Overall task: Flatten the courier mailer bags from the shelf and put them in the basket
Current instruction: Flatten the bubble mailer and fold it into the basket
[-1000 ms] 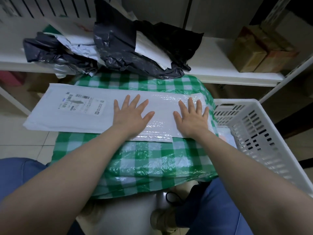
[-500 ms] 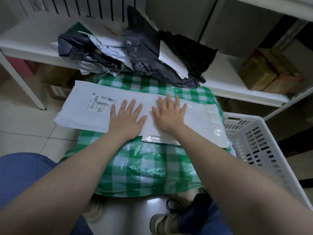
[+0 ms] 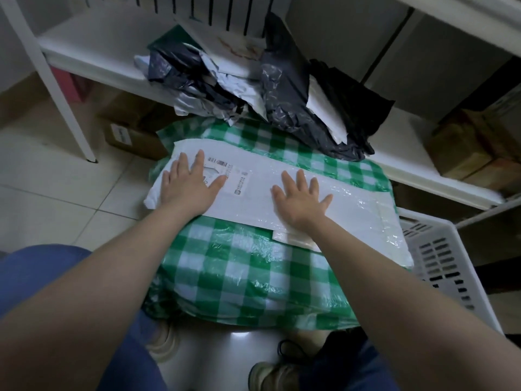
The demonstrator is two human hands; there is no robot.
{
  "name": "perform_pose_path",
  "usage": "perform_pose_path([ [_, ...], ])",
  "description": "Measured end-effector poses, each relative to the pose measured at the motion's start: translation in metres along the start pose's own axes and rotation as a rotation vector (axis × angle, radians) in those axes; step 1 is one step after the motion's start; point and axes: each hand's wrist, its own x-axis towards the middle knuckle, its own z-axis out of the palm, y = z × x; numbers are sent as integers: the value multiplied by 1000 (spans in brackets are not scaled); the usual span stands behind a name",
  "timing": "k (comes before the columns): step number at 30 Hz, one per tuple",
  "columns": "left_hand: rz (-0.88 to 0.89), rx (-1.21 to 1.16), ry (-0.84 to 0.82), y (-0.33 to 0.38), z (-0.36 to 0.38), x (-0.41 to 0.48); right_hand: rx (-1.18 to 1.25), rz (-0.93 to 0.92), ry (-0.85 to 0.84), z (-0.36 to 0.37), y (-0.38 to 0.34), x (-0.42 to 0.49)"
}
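A long white courier mailer bag (image 3: 259,190) with a barcode label lies flat across a green-and-white checked bundle (image 3: 239,272). My left hand (image 3: 187,184) presses flat on the mailer's left end, fingers spread, partly covering the label. My right hand (image 3: 300,198) presses flat near the mailer's middle, fingers spread. A heap of crumpled black, grey and white mailer bags (image 3: 267,88) sits on the white shelf (image 3: 98,49) behind. The white slotted basket (image 3: 439,255) stands at the right, its inside mostly out of sight.
Cardboard boxes (image 3: 462,148) sit on the shelf at the right, and another box (image 3: 132,134) stands on the tiled floor under the shelf. A white shelf leg (image 3: 56,88) rises at the left. My knees and shoes are below the bundle.
My left hand has slid left along the mailer onto its label end, and my right hand has moved right, so the hands are now spread apart. The view has shifted left.
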Motion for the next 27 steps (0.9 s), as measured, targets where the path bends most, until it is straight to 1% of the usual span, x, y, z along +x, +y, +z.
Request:
perform_pose_path([
  [3,-16,32,6,1,0,-1,-2,-2,8,0,-2,-2],
  [5,-35,133,-1,5,-4,-5,16,-11,0,-1,-1,-4],
  [7,-11,255,23,13,-8,-12,56,-32,-10,-5,2,-4],
  [10,172,288,51,34,-9,-30,131,-25,40,-14,14,-11],
  [14,488,253,-103,73,-1,-57,139,122,150,-21,42,-32],
  [15,544,261,-125,82,3,-63,123,163,172,-22,48,-38],
  [17,597,259,-152,102,11,-73,109,250,227,-26,65,-53],
  [20,539,268,-191,123,24,-85,180,378,260,-30,89,-75],
  [22,492,316,-203,132,29,-90,195,446,204,-33,107,-89],
  [25,465,348,-199,136,33,-92,159,447,116,-34,123,-105],
  [27,465,341,-213,137,33,-91,211,456,126,-33,126,-111],
])
